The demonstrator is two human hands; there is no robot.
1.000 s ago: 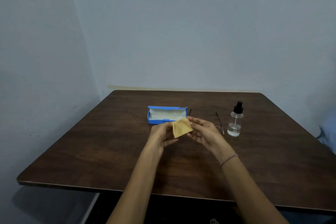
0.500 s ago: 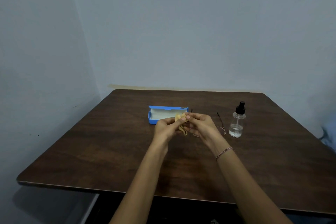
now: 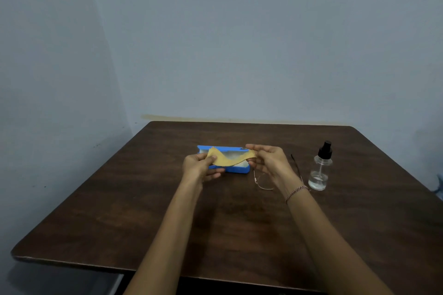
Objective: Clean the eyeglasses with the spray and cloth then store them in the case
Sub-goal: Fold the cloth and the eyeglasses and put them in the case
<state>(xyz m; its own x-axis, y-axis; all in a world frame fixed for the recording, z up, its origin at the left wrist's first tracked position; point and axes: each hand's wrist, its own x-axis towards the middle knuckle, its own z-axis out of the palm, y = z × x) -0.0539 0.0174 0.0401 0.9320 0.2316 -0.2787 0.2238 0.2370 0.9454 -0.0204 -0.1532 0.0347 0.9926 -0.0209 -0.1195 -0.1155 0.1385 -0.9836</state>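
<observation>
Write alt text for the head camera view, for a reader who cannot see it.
Two bare hands stretch a yellow cloth between them, left hand and right hand, above an open blue case on a dark wooden table. Thin-framed eyeglasses lie on the table under the right hand, with a clear spray bottle standing to their right.

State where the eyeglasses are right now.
In the head view, the eyeglasses lie on the table, partly under the right hand, between the blue case and spray bottle.

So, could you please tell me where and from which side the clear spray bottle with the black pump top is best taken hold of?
Grip the clear spray bottle around its round body, coming from its open right side: it stands upright, and the thin-framed eyeglasses lie to its left.
</observation>
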